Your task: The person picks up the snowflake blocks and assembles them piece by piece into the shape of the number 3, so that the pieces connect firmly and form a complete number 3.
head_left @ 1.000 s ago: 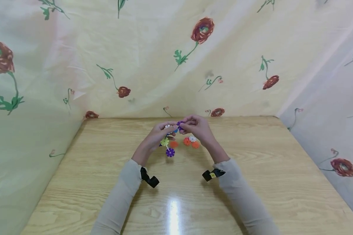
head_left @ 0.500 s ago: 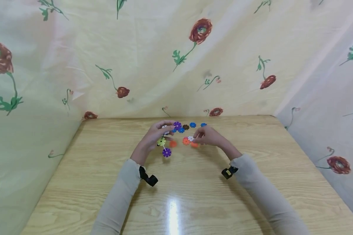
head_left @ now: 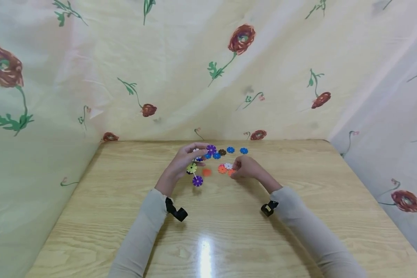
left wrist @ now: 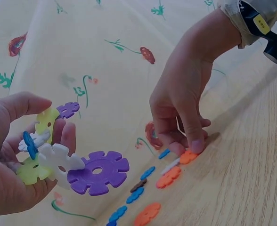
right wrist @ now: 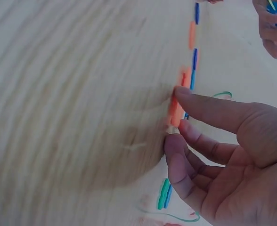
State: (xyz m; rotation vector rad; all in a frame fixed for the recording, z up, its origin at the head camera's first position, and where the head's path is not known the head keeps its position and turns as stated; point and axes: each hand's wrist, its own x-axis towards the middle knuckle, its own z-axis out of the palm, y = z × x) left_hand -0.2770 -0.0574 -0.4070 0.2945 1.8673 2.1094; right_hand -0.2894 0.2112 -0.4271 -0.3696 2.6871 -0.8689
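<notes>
My left hand (head_left: 182, 160) grips a cluster of joined notched plastic discs, snowflake-shaped. In the left wrist view it includes a large purple disc (left wrist: 111, 178), a white disc (left wrist: 53, 157), yellow discs (left wrist: 30, 172), a small blue disc (left wrist: 31, 143) and another purple disc (left wrist: 69, 109); the palm hides part of it. Low over the table, my right hand (head_left: 249, 168) pinches an orange disc (left wrist: 189, 157) between thumb and fingertips. That disc is at table level, seen edge-on in the right wrist view. Beside it lie a white disc (head_left: 228, 166) and another orange disc (head_left: 222, 169).
Loose blue discs (head_left: 244, 150) and a brown disc (head_left: 222, 152) form a row toward the table's back edge. One more orange disc (head_left: 206, 172) lies near the left hand. A green disc (right wrist: 163, 194) shows in the right wrist view. Flowered cloth (head_left: 180, 77) hangs behind the wooden table (head_left: 208, 216).
My right hand left the purple disc at the cluster and moved right and down, past the white disc, to the orange disc. My left hand stays nearly still, holding the cluster.
</notes>
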